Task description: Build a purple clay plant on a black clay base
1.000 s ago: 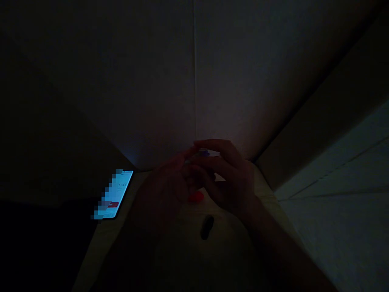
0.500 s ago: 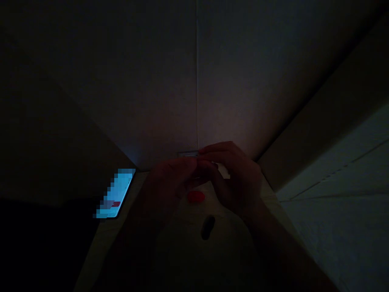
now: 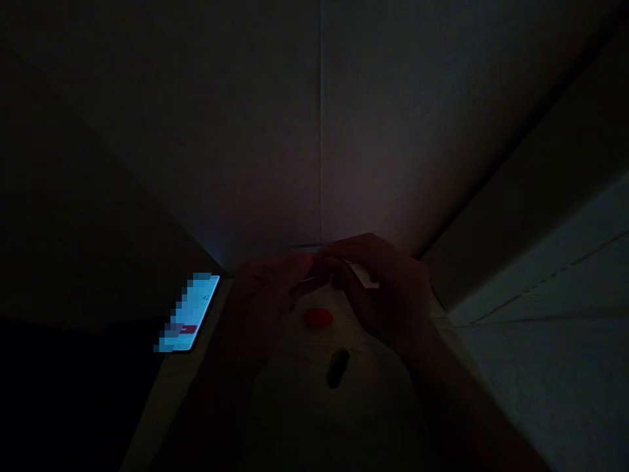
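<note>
In the dim light my left hand [image 3: 263, 295] and my right hand [image 3: 386, 278] meet above the wooden tabletop [image 3: 314, 413], fingers closed together. Between their fingertips is a thin flat piece with a pale, see-through edge [image 3: 305, 247]; the fingers cover most of it, and its kind does not show. Just below the hands lies a red oval thing [image 3: 318, 318]. Nearer to me rests a small dark elongated thing [image 3: 337, 368]. A pale flat patch, perhaps paper [image 3: 366, 276], shows behind my right thumb.
At the left edge of the tabletop lies a phone [image 3: 196, 311] with its screen lit. A light wall or panel with an upright seam [image 3: 321, 131] rises behind the hands. A pale surface with a dark line [image 3: 545, 354] lies to the right, lower than the panel there.
My left fingers, spread at first, have curled in around the thin piece. My right fingers have closed down toward them. The red thing and the dark thing stay put.
</note>
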`<state>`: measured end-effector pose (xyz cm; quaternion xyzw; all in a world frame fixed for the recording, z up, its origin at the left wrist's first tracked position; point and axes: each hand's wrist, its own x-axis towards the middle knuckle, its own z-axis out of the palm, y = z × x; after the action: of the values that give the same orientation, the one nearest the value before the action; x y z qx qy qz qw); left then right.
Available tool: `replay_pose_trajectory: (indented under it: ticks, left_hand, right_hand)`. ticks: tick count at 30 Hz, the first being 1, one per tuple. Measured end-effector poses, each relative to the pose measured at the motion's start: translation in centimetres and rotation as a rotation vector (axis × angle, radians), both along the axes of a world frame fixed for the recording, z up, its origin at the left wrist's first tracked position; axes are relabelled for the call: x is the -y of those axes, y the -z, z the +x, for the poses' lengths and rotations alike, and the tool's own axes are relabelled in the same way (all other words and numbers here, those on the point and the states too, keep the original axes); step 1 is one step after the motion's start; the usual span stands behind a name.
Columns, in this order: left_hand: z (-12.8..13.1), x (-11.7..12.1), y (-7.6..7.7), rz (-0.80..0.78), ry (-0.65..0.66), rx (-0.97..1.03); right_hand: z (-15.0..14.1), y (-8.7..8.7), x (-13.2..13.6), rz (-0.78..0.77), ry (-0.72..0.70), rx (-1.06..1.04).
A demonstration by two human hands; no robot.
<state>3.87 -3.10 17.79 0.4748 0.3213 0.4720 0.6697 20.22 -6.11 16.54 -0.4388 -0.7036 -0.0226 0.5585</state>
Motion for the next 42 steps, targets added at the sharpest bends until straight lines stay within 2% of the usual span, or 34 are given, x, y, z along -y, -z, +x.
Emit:
replay_pose_trajectory:
  ticks: [2,5,8,12,19,29,35,39,42]
  left_hand:
    - [0.0,-0.1,-0.3,0.000,0.001,-0.029]
    - [-0.2,-0.1,-0.6,0.001,-0.028,-0.058]
    - [-0.5,-0.2,-0.5,0.012,-0.053,-0.080]
    - [-0.5,-0.4,0.1,0.046,-0.100,-0.100]
    - [-0.4,-0.4,0.3,0.089,-0.119,-0.111]
    - [-0.6,-0.8,0.5,0.101,-0.114,-0.110]
    - [-0.4,-1.0,0.6,0.080,-0.166,-0.108]
    - [0.0,-2.4,1.8,0.088,-0.205,-0.145]
    - [0.5,-3.7,3.5,0.089,-0.196,-0.270]
  right_hand:
    - [0.2,0.3,0.0,-0.015,0.075,-0.063]
    - [0.5,0.8,-0.2,-0.029,0.144,-0.272]
    - [0.5,1.1,-0.4,-0.063,0.152,-0.449]
    - [0.2,0.6,-0.6,-0.084,0.126,-0.559]
    - [0.4,0.3,-0.7,-0.040,0.089,-0.604]
    - [0.7,-0.1,-0.6,-0.030,0.160,-0.643]
    - [0.9,0.4,-0.9,-0.046,0.124,-0.656]
    - [1.1,0.7,-1.2,-0.068,0.059,-0.670]
    - [1.3,0.6,-1.1,-0.056,0.097,-0.617]
